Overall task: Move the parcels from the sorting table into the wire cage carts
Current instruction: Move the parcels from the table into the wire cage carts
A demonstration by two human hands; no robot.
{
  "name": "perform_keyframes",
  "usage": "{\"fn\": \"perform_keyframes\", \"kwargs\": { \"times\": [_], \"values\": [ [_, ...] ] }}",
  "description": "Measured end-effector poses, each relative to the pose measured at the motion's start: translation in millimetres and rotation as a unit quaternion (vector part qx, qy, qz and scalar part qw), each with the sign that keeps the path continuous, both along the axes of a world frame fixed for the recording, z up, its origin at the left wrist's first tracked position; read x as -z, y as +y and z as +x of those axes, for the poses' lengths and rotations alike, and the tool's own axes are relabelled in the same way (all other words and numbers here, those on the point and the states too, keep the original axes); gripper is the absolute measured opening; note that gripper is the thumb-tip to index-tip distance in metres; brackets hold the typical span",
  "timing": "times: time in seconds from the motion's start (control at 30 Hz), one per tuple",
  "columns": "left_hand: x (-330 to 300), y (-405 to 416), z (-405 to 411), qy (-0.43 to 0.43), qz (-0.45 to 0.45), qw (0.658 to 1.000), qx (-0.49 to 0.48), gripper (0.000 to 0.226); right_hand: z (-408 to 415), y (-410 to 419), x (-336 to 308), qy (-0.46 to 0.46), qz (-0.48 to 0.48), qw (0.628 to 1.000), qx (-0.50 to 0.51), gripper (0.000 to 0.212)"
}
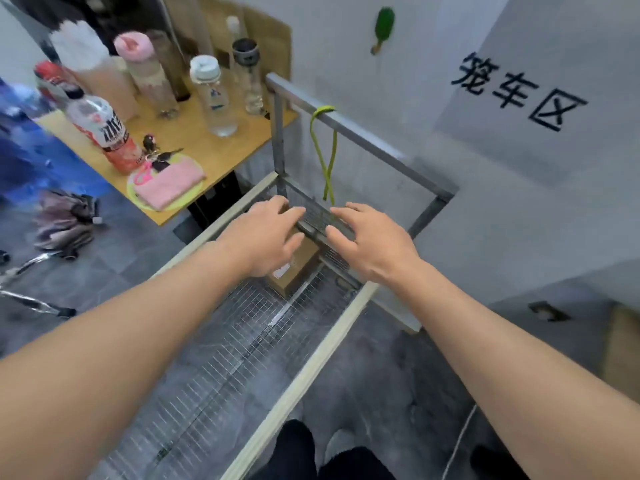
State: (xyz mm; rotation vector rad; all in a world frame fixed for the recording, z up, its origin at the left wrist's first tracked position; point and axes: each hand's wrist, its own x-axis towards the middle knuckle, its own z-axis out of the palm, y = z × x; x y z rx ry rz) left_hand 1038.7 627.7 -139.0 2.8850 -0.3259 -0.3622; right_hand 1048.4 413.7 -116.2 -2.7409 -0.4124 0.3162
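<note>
Both arms reached straight forward over the cart (242, 358). The left hand (266, 237) and right hand (370, 240) hovered palm-down, fingers spread and relaxed, holding nothing. A parcel (294, 268) lay on the cart's wire floor at the far end, partly hidden under the left hand. A green cord (327, 157) hung from the cart's rail. Bottles (213, 95) stood on the tabletop (194, 140) to the left.

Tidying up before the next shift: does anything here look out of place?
A folded umbrella lies on the floor left of the cart, beside the table. The box in the cart sits flat.
</note>
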Motion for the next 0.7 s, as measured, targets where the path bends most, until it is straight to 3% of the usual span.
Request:
{"fn": "perform_keyframes", "kwargs": {
  "times": [0.3,0.7],
  "values": [
    [-93.1,-88.8,-48.1,-0.087,0.029,0.994,0.065,0.062,-74.6,-94.8,-82.1,-0.071,0.012,0.997,0.032,0.060],
    [-183.9,-215.5,-105.7,-0.176,-0.026,0.960,0.215,0.058,-188.3,-199.3,-167.2,-0.129,-0.028,0.974,0.182,0.060]
  ]
}}
